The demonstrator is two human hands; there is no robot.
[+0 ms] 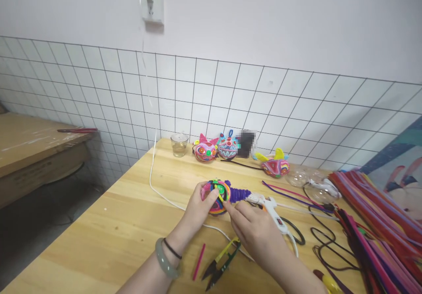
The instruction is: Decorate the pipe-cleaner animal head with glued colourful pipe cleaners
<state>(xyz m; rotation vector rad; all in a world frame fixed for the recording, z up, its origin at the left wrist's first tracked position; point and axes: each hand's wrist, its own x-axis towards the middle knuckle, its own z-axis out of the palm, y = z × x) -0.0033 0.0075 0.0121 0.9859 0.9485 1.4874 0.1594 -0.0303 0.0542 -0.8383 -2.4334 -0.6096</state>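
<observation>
My left hand grips a round ornament covered in colourful coiled pipe cleaners, with a green patch near its top and a purple wound part sticking out to the right. The fingertips of my right hand are pinched at the ornament's front, on the end of a short yellow pipe cleaner. Just beyond my right hand lies a white hot glue gun. Thread snips with dark blades rest on the table between my forearms, beside a short pink pipe cleaner piece.
Along the wooden table's back stand a glass, a pink ornament, a blue-and-red one and another with yellow ears. Clear plastic balls, a black cord and pipe cleaner bundles lie right. A white cable crosses the table.
</observation>
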